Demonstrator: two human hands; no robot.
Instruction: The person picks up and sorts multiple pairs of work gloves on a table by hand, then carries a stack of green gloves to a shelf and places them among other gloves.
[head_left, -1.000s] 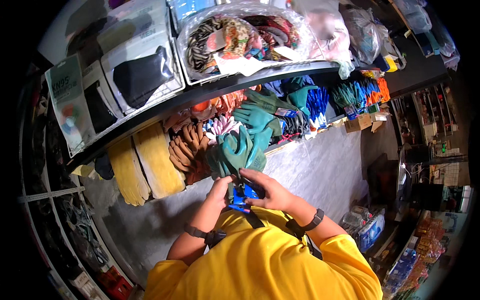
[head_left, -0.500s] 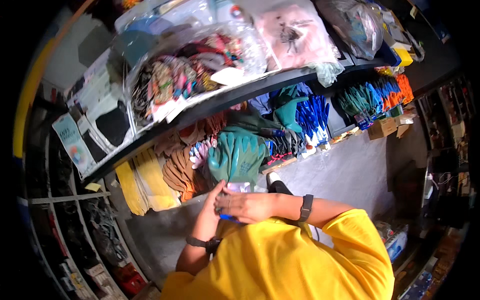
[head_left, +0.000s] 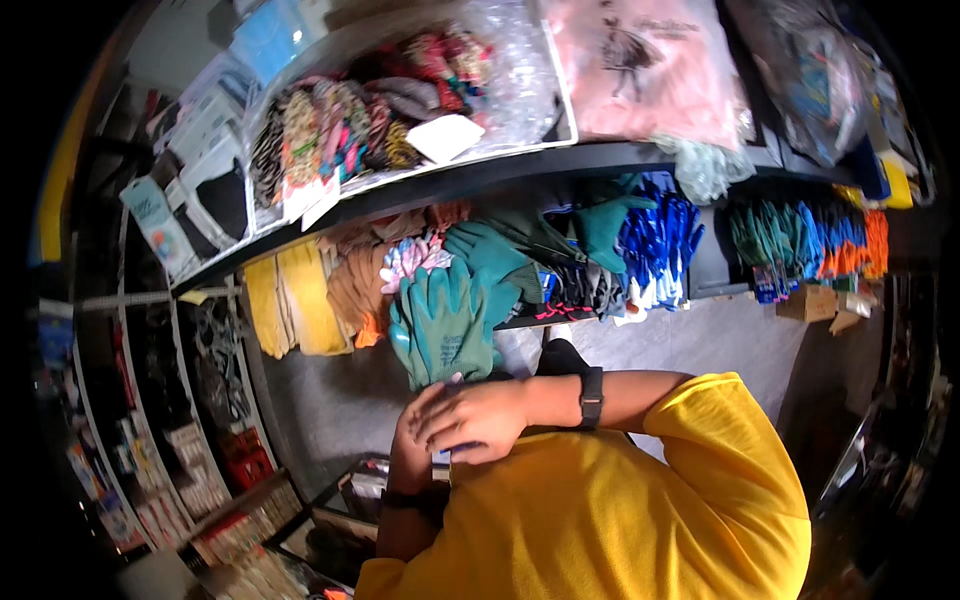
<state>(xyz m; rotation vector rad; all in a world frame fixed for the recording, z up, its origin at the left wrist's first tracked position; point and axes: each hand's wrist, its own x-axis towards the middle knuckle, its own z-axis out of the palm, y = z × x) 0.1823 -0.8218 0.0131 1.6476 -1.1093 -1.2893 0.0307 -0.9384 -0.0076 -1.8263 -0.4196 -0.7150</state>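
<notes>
A pair of green work gloves (head_left: 445, 325) with teal-coated fingers points away from me, its cuff end at my hands. My right hand (head_left: 470, 415) lies across the front of my left, its fingers bent and closed around the cuff end. Mostly covered by it, my left hand (head_left: 408, 432) is closed at the same cuff, and only its edge and some fingers show. A small bit of blue peeks out below the hands, too little to name. Behind the held pair, another teal glove (head_left: 485, 250) lies on the lower shelf.
The lower shelf carries yellow gloves (head_left: 300, 300), brown gloves (head_left: 360, 285), blue gloves (head_left: 660, 230) and orange gloves (head_left: 873, 243). Above it, a white-rimmed tray (head_left: 575, 90) holds patterned fabric items beside a pink package (head_left: 650, 70). Racks stand left; a cardboard box (head_left: 806, 302) sits right.
The green gloves and both hands have come toward me, drawing the gloves out from the shelf. My view has shifted, and more of the low racks at the lower left shows.
</notes>
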